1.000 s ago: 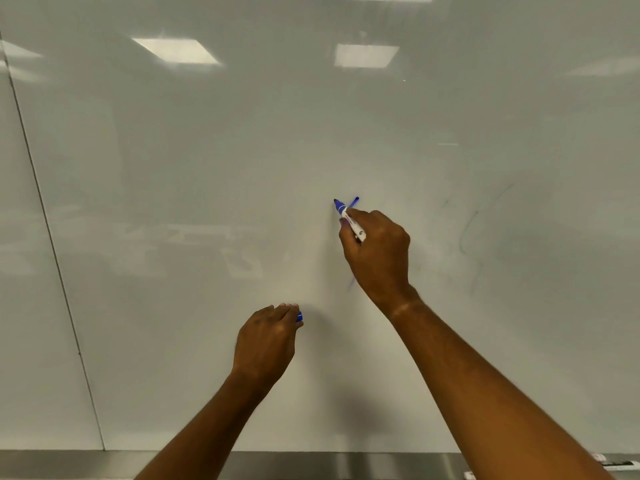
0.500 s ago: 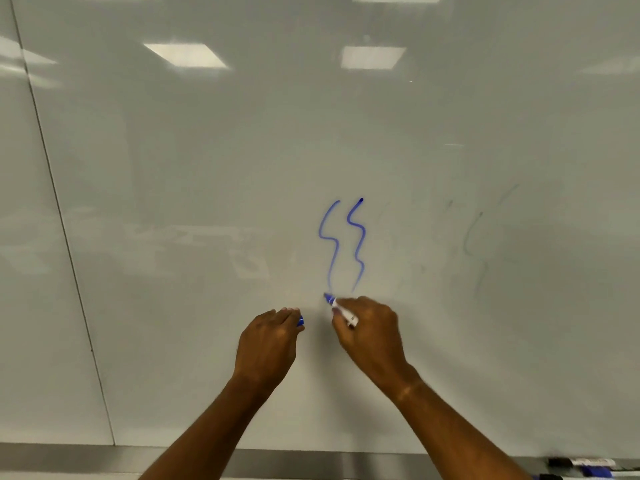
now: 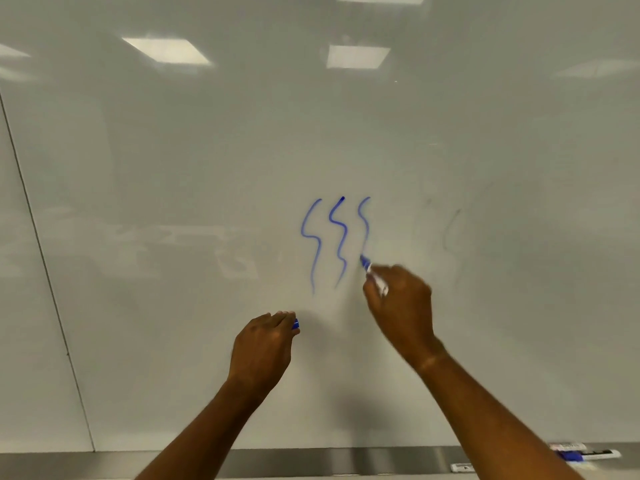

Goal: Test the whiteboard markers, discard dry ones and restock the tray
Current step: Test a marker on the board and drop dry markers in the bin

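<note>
My right hand (image 3: pixel 401 306) grips a blue whiteboard marker (image 3: pixel 372 273) with its tip touching the whiteboard (image 3: pixel 173 202). Three wavy blue lines (image 3: pixel 341 240) stand on the board just above both hands; the marker tip sits at the lower end of the rightmost one. My left hand (image 3: pixel 263 348) is closed around the marker's blue cap (image 3: pixel 295 323), whose end peeks out past the fingers, below the lines. The metal marker tray (image 3: pixel 311 462) runs along the board's bottom edge.
Several markers (image 3: pixel 585 454) lie on the tray at the lower right, partly behind my right forearm. Faint grey smudged strokes (image 3: pixel 450 233) remain on the board to the right. A vertical panel seam (image 3: pixel 45 265) crosses the board at the left.
My right hand drew a second wavy line, then rose and came down again drawing a third to the right. The left hand stayed still holding the cap.
</note>
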A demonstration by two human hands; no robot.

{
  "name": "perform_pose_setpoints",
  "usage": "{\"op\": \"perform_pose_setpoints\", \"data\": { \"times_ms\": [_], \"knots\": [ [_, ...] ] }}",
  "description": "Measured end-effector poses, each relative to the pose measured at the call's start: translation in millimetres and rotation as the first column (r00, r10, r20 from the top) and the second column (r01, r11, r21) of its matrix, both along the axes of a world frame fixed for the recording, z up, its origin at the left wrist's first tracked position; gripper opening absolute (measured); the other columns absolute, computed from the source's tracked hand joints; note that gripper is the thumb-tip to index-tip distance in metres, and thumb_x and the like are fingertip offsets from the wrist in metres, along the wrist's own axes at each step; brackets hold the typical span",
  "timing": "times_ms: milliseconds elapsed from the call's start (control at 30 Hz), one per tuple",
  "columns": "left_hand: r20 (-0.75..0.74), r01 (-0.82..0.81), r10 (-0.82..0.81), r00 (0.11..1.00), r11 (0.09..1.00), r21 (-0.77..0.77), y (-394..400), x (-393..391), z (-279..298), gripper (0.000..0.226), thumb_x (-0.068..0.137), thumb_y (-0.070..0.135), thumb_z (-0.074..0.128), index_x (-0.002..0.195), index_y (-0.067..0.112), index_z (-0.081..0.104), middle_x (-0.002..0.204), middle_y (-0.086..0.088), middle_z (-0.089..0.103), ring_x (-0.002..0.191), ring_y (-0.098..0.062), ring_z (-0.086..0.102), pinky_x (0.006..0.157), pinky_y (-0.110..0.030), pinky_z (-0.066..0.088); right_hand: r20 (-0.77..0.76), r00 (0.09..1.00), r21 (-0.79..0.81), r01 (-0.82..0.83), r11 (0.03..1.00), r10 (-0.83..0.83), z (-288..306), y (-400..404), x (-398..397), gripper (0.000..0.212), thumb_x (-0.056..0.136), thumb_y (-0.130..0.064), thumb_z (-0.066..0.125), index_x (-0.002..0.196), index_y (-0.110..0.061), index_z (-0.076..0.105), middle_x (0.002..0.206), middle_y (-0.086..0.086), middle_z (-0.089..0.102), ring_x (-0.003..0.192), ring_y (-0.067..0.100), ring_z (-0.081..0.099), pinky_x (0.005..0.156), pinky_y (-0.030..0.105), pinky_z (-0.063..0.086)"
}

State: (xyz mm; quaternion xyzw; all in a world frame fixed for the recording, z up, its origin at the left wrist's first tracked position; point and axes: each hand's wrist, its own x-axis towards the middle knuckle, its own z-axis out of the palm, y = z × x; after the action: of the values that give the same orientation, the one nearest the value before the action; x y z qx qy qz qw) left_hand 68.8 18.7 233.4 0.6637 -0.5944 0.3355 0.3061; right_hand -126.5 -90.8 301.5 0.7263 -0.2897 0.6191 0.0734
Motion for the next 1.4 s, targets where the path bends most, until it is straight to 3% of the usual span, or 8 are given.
{"op": "perform_pose_setpoints", "data": {
  "times_ms": [67, 267, 433, 567, 667, 867, 1100, 1400],
  "knots": [
    [-0.002, 0.013, -0.013, 1.000, 1.000, 0.008, -1.3, -4.4, -2.3, 0.032, 0.059, 0.013, 0.089, 0.086, 0.008, 0.073, 0.070, -0.002, 0.070, 0.057, -0.021, 0.065, 0.051, -0.027, 0.052, -0.047, 0.999, 0.095, -0.015, 0.995, 0.019, -29.5, 4.2, -5.3, 0.009, 0.080, -0.017, 0.066, 0.083, -0.014, 0.073, 0.068, 0.001, 0.065, 0.060, 0.019, 0.061, 0.055, 0.024, 0.041],
    [-0.037, 0.076, -0.073, 0.997, 0.994, 0.082, -3.1, -9.3, -24.4, 0.032, 0.057, 0.016, 0.090, 0.084, 0.009, 0.074, 0.071, -0.002, 0.071, 0.058, -0.019, 0.067, 0.052, -0.027, 0.055, 0.254, 0.939, 0.393, -0.319, 0.862, 0.231, -75.0, 19.4, -21.9, 0.016, 0.083, -0.016, 0.072, 0.099, -0.014, 0.074, 0.084, -0.007, 0.071, 0.073, 0.004, 0.065, 0.061, 0.011, 0.050],
    [-0.081, 0.107, -0.093, 0.992, 0.977, 0.186, -0.4, -10.9, -48.6, 0.033, 0.060, 0.019, 0.090, 0.088, 0.013, 0.075, 0.072, 0.000, 0.069, 0.055, -0.018, 0.064, 0.048, -0.027, 0.053, 0.298, 0.909, 0.549, -0.414, 0.726, 0.293, -103.4, 23.2, -29.1, 0.023, 0.085, -0.011, 0.069, 0.108, -0.015, 0.071, 0.093, -0.008, 0.070, 0.083, 0.001, 0.065, 0.064, 0.011, 0.050],
    [-0.179, 0.161, -0.121, 0.976, 0.960, 0.230, 6.8, -16.3, -66.5, 0.028, 0.066, 0.020, 0.086, 0.091, 0.014, 0.075, 0.075, 0.002, 0.065, 0.059, -0.015, 0.062, 0.046, -0.021, 0.045, 0.230, 0.917, 0.622, -0.395, 0.676, 0.325, -126.8, 22.2, -32.0, 0.029, 0.085, -0.006, 0.068, 0.111, -0.018, 0.069, 0.101, -0.010, 0.069, 0.092, -0.001, 0.063, 0.074, 0.010, 0.049],
    [-0.258, 0.172, -0.107, 0.960, 0.955, 0.242, 12.3, -20.0, -82.6, 0.024, 0.077, 0.023, 0.077, 0.098, 0.012, 0.073, 0.084, -0.001, 0.069, 0.075, -0.019, 0.064, 0.058, -0.025, 0.047, 0.076, 0.942, 0.655, -0.293, 0.697, 0.326, -147.9, 21.6, -34.5, 0.028, 0.087, -0.006, 0.065, 0.111, -0.021, 0.069, 0.100, -0.009, 0.068, 0.092, 0.007, 0.063, 0.080, 0.016, 0.049],
    [-0.391, 0.229, -0.101, 0.915, 0.927, 0.296, 20.5, -29.4, -114.7, 0.026, 0.088, 0.028, 0.064, 0.110, 0.015, 0.070, 0.101, -0.003, 0.070, 0.093, -0.020, 0.061, 0.075, -0.026, 0.043, -0.105, 0.939, 0.672, -0.175, 0.719, 0.327, -186.6, 27.5, -38.7, 0.027, 0.085, 0.000, 0.066, 0.106, -0.016, 0.071, 0.095, -0.004, 0.069, 0.079, 0.008, 0.060, 0.074, 0.013, 0.045],
    [-0.413, 0.293, -0.139, 0.900, 0.894, 0.339, 23.3, -41.5, -138.3, 0.024, 0.088, 0.022, 0.065, 0.108, 0.010, 0.070, 0.098, -0.007, 0.071, 0.086, -0.023, 0.064, 0.072, -0.024, 0.041, -0.196, 0.904, 0.646, -0.172, 0.743, 0.380, -213.0, 34.6, -40.9, 0.025, 0.084, 0.001, 0.066, 0.105, -0.011, 0.072, 0.096, 0.003, 0.070, 0.082, 0.011, 0.058, 0.077, 0.013, 0.042],
    [-0.459, 0.322, -0.135, 0.878, 0.876, 0.358, 26.6, -50.6, -161.0, 0.019, 0.086, 0.017, 0.067, 0.103, 0.010, 0.072, 0.089, -0.006, 0.071, 0.076, -0.022, 0.064, 0.067, -0.029, 0.048, -0.252, 0.886, 0.658, -0.138, 0.740, 0.390, -240.2, 41.2, -45.8, 0.029, 0.080, 0.007, 0.065, 0.100, -0.013, 0.073, 0.091, 0.002, 0.071, 0.082, 0.017, 0.062, 0.078, 0.027, 0.050]
  ]
}}
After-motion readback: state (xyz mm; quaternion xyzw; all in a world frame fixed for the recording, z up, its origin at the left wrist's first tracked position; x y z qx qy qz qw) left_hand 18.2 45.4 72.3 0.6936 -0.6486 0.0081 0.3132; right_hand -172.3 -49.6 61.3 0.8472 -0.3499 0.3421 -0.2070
